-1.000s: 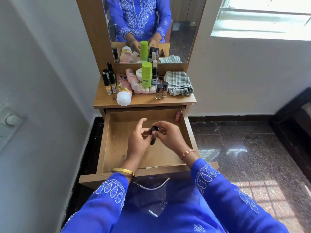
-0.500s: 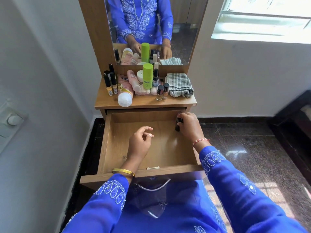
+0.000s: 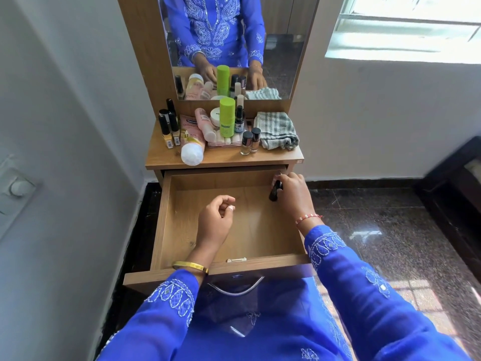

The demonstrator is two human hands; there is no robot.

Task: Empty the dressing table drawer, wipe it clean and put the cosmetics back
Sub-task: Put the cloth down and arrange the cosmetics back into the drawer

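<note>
Drawer (image 3: 208, 254) pulled fully out below the surface (image 3: 223, 160); floor of drawer bare wood except at far right corner. Right hand (image 3: 292, 195) at that far right corner, fingers curled round a small dark bottle (image 3: 275, 192), held upright with its base low against the right wall; contact with drawer floor cannot be confirmed. Left hand (image 3: 214, 221) hovers over the drawer's middle, fingers loosely curled, holding nothing. Cosmetics grouped on the surface toward its left and centre: dark-capped bottles (image 3: 169, 128) near left edge, white-capped tube (image 3: 191, 145) lying with cap toward front edge, green stick (image 3: 227, 117) upright at centre, two small nail polish bottles (image 3: 250, 142) just beside it. Striped cloth (image 3: 277, 130) folded at the surface's right edge. Mirror (image 3: 234, 45) behind, along the back edge.
</note>
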